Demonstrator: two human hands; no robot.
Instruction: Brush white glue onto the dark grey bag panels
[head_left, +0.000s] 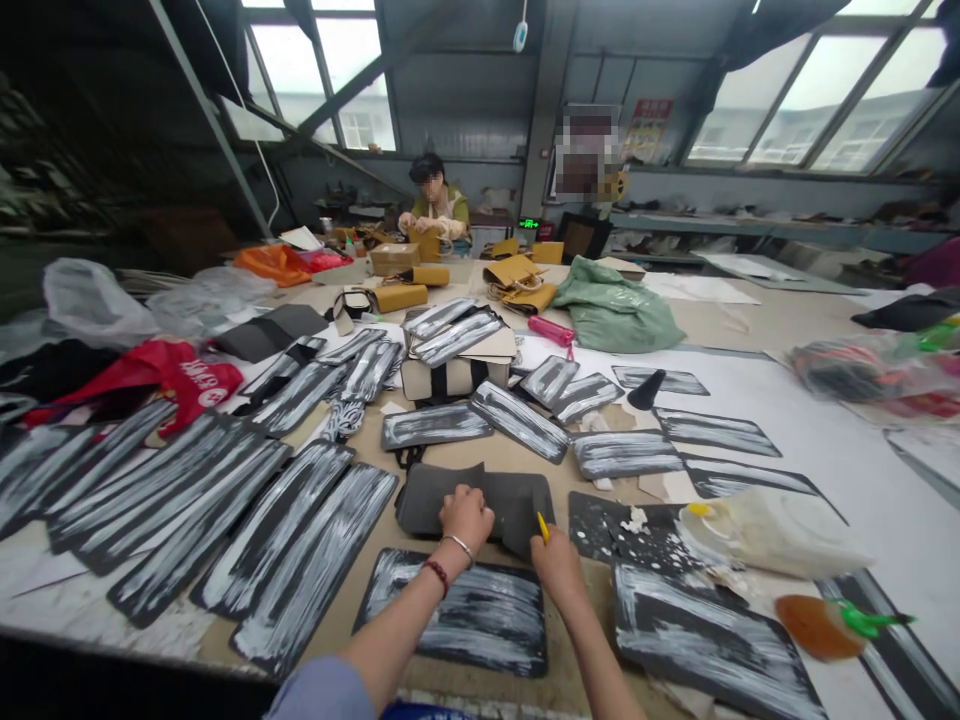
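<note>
A dark grey flat panel (517, 500) lies in front of me on the brown board, its bare side up. Its right end curls up beside my right hand. On the panel's middle rests my left hand (466, 520), fingers curled against the sheet. My right hand (559, 562) is closed around a slim yellow-handled tool (542, 526); its working end is hidden. Just below both hands is a black panel streaked with white paste (480, 615). To the right, a black sheet spotted with white (607, 525) sits by a translucent plastic jug (780, 530) lying on its side.
Many white-streaked panels (315, 570) cover the table around me. An amber bottle with a green nozzle (817, 628) lies front right. A cream bag (450, 375), a green plastic bag (615, 305) and yellow pieces (517, 280) stand farther back. Across the table, a person (439, 210) handles yellow material.
</note>
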